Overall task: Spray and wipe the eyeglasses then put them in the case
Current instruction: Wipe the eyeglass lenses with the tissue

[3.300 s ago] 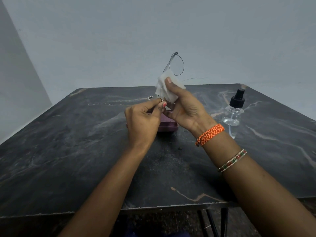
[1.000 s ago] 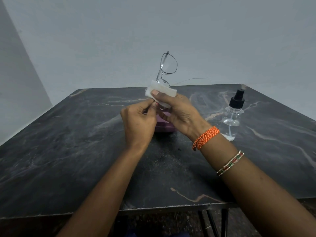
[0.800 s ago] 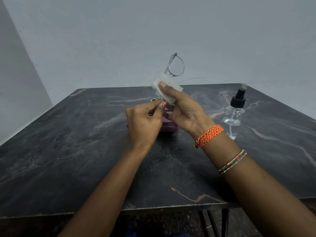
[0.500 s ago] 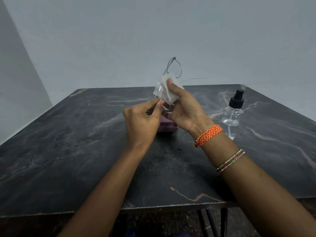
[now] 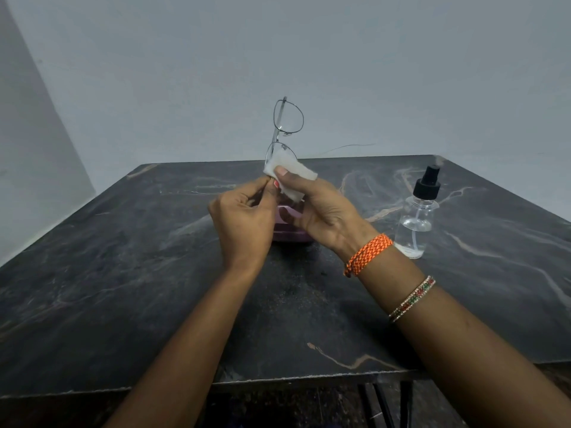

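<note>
Thin metal-framed eyeglasses [image 5: 287, 117] stand on end above the table, one lens up against the wall, the lower lens wrapped in a white wipe [image 5: 289, 174]. My left hand [image 5: 242, 223] pinches the frame's lower end with thumb and fingers. My right hand [image 5: 321, 208] pinches the wipe around the lower lens, thumb on top. A pink-purple case [image 5: 289, 231] lies on the table right behind both hands, mostly hidden by them.
A clear spray bottle [image 5: 417, 220] with a black pump top stands on the dark marble table [image 5: 123, 273] to the right of my right hand. A pale wall rises behind the table's far edge. Dark bars show below the front edge.
The glasses have turned so the upper lens faces me again and stands higher. The wipe has slid down along the lower lens under my right thumb. Both hands stay in place.
</note>
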